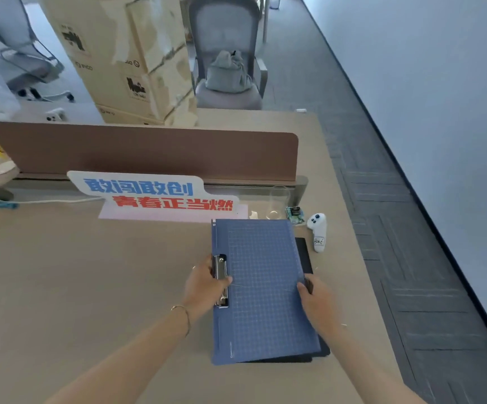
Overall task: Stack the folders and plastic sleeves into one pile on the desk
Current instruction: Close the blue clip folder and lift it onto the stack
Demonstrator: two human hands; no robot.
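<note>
A blue gridded clipboard folder (262,290) lies on top of a dark folder (304,253) on the right part of the desk (90,287). Only the dark folder's right and bottom edges show from under it. My left hand (204,282) grips the blue folder's left edge at the metal clip (221,279). My right hand (315,298) holds the right edge, fingers on the blue cover and around the dark folder's edge. Whether any plastic sleeves lie underneath is hidden.
A white sign with blue and red characters (155,195) stands behind the folders. A white controller (318,231), a small green packet (294,214) and a clear glass (280,199) sit at the back right. A brown divider (149,153) bounds the desk; its right edge drops to the floor.
</note>
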